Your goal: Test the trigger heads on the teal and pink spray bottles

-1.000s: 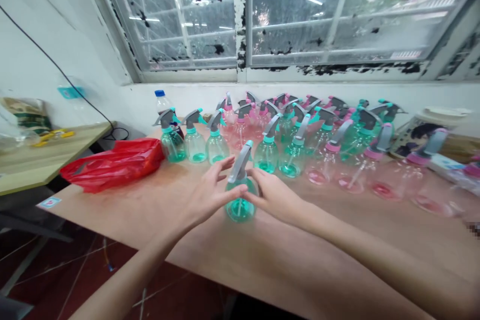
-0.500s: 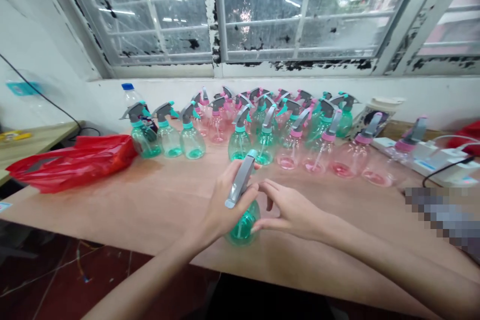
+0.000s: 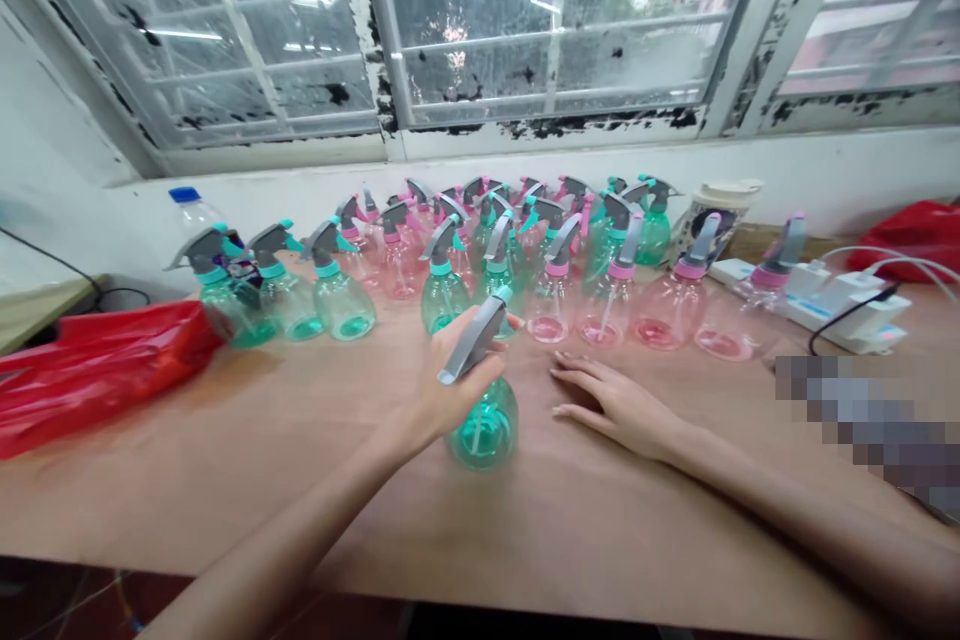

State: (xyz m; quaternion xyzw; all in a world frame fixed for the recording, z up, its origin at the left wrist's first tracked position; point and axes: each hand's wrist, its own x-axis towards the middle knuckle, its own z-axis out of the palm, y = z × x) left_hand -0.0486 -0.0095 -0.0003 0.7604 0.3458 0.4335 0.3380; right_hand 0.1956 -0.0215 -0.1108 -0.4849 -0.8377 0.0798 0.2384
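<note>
My left hand (image 3: 459, 365) is wrapped round the neck of a green spray bottle (image 3: 484, 435), just below its grey trigger head. The bottle stands about upright, near the middle of the brown table (image 3: 337, 490); its neck is hidden by my fingers. To the right, my right hand (image 3: 611, 400) lies over the tabletop, fingers stretched out and apart, holding nothing. Beyond both hands stand several spray bottles: a green one (image 3: 343, 305) among those at the left, a pink one (image 3: 549, 312) among those at the right, all with grey heads.
A red plastic bag (image 3: 112, 355) lies at the left edge. Behind the left bottles is a drink bottle with a blue cap (image 3: 185, 194). A patterned cup (image 3: 712, 220) and a white power strip (image 3: 847, 305) with cables are at the right. The window (image 3: 540, 30) is behind.
My right hand has come away from the green spray bottle to the right and opened out over the table. My left hand still grips the bottle. The view has shifted somewhat to the right.
</note>
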